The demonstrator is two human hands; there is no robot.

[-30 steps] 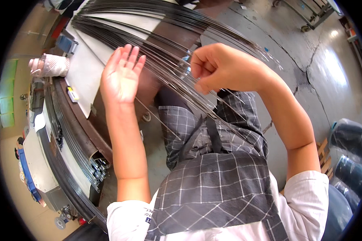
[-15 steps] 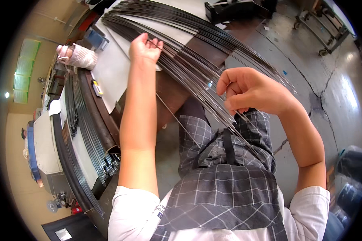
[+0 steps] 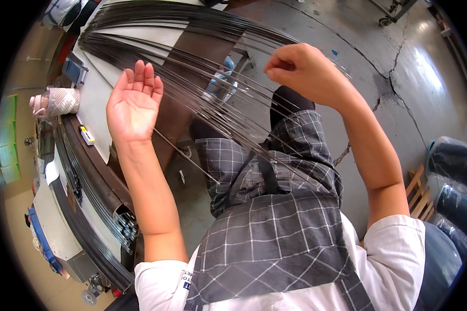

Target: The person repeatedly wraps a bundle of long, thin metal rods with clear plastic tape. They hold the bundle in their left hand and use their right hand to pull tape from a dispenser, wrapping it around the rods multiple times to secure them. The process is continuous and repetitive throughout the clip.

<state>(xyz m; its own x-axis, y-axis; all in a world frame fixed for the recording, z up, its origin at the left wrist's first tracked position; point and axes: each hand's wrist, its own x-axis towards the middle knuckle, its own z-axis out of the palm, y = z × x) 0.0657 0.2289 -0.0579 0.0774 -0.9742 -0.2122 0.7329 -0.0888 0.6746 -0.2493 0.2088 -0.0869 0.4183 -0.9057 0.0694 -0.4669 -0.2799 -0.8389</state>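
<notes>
Thin dark metal rods (image 3: 187, 98) fan out from the table's far left, across its edge and over my lap. Beside their left side, my left hand (image 3: 135, 106) is palm up with its fingers stretched out, holding nothing. My right hand (image 3: 311, 70) hovers above the rods' right part, fingers curled in toward the thumb. Whatever it may hold is hidden behind the fingers. A second, denser bundle of rods (image 3: 155, 14) curves along the far side, its ends passing near my right hand. One separate rod (image 3: 184, 154) slants down toward my left knee.
The white table top (image 3: 96, 111) has a brown edge strip (image 3: 166, 116). On it stand a wrapped pinkish container (image 3: 62, 101), a blue box (image 3: 74, 71) and a yellow-and-white cutter (image 3: 86, 135). More rods (image 3: 122, 228) lie at the left. Plastic-wrapped dark things (image 3: 454, 207) stand at the right.
My left hand has opened from curled fingers at the rods and moved left. My right hand has moved away from me, toward the far bundle. The near rods are spread wider.
</notes>
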